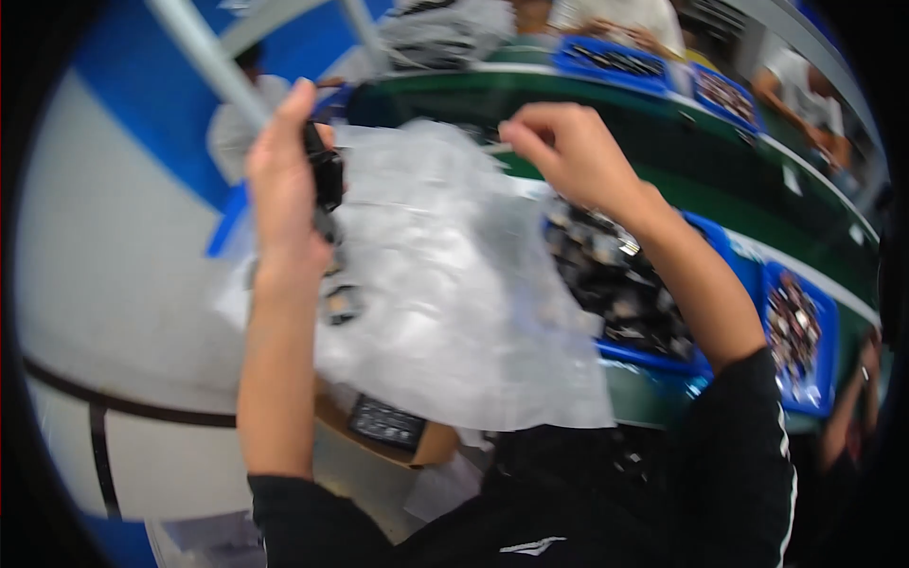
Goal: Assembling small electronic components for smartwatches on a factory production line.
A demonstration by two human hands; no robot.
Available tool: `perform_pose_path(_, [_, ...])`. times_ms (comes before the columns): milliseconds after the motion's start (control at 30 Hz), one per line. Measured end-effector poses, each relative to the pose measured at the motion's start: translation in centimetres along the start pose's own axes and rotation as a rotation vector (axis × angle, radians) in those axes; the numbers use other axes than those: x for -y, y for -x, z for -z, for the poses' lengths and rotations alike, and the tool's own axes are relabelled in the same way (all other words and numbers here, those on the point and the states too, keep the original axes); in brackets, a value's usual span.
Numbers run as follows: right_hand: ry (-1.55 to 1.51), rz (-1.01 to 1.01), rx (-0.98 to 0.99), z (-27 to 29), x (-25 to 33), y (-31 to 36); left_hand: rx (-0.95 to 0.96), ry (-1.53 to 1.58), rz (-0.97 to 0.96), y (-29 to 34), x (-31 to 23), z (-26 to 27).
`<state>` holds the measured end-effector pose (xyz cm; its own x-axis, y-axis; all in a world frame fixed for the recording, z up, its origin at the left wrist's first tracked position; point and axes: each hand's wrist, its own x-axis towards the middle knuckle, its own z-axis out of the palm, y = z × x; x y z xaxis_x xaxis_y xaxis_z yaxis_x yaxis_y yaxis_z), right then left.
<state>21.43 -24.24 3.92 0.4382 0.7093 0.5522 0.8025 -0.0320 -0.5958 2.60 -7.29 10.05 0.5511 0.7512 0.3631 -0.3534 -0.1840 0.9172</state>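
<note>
Raised at the left, my left hand point(282, 180) is closed round a dark black plastic piece point(327, 175), whose exact kind is blurred. Beneath and beside it spreads a crumpled white plastic sheet point(426, 284), covering the work surface in front of me. A small black part with a tan centre point(341, 305) shows at the sheet's left side, near my left wrist. Above the sheet's far right side, my right hand point(573, 156) has its fingers curled together; whatever they may hold is too small to make out. Under my right forearm, a blue tray point(644, 358) holds many black parts point(620, 284).
A cardboard box point(434, 445) with a black item point(386, 422) stands below the sheet. Another blue tray point(822, 379) of small parts lies right. Beyond runs a green conveyor belt point(701, 156), with people and more blue trays point(611, 64) across it. A pale metal post point(213, 66) rises at upper left.
</note>
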Motion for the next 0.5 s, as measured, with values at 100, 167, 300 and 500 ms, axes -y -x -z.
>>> perform_pose_path(100, [0.014,-0.102,-0.155,6.4,-7.0,2.1,0.258,-0.105,-0.182,6.7,2.5,-10.5])
perform_pose_path(167, [-0.090,-0.265,-0.184,8.0,-8.4,3.6,0.352,-0.489,-0.334,10.3,5.7,-15.8])
perform_pose_path(300, [-0.265,-0.625,-0.148,10.9,-9.1,8.2,0.467,-0.679,-0.657,13.8,13.6,-21.6])
perform_pose_path(500, [0.026,-0.557,-0.209,15.4,-10.3,12.6,0.573,-1.039,-0.774,16.9,18.1,-27.1])
